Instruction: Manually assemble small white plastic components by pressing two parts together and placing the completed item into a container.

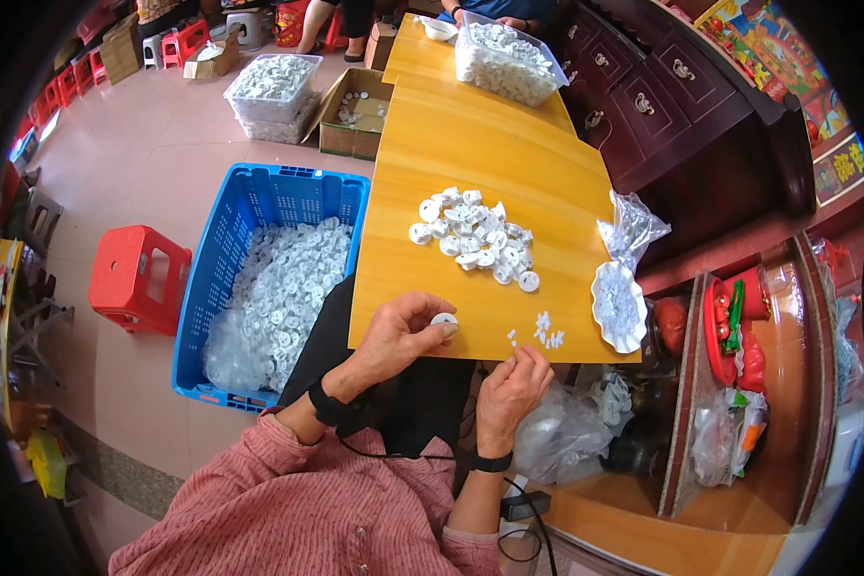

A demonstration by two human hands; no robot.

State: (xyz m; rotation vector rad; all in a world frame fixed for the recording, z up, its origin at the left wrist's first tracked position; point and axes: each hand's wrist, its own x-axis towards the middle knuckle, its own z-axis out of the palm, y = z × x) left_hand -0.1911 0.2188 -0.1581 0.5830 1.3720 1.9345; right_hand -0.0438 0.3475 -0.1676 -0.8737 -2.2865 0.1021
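— Fingers of the left hand?
— Clamped on a round white plastic disc over the yellow wooden table.
— Right hand?
— Curled (tips half-hidden; I cannot tell if they meet).

A red stool stands on pinkish floor tiles, a dark drawer cabinet at right

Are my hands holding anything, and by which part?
Your left hand pinches a white disc by its edge; whether your right hand holds anything, I can't tell.
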